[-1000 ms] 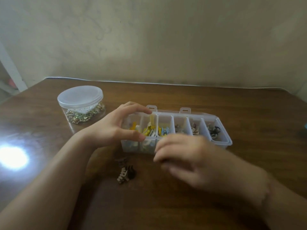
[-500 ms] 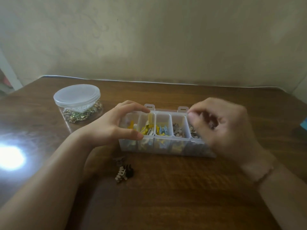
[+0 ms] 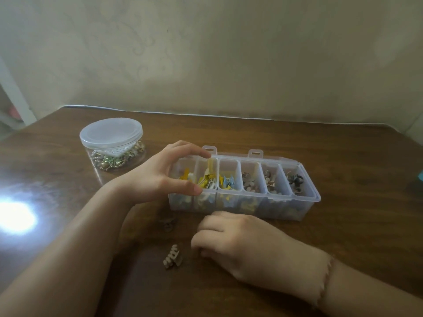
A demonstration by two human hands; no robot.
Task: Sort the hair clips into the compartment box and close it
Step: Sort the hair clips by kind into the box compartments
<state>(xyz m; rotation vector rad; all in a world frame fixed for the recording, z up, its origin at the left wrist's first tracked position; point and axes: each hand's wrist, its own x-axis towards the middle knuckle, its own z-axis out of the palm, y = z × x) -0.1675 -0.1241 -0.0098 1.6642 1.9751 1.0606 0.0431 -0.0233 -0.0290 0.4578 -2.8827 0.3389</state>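
The right hand (image 3: 238,239), fingers curled and their contents hidden, rests just right of the beige clip (image 3: 172,259), while the left hand (image 3: 158,177) grips the compartment box (image 3: 306,209).

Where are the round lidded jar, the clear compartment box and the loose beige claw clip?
Round lidded clear plastic jar (image 3: 111,130): head view, lid top.
Clear plastic compartment box (image 3: 306,205): head view, front wall.
Loose beige claw clip (image 3: 172,256): head view, teeth.
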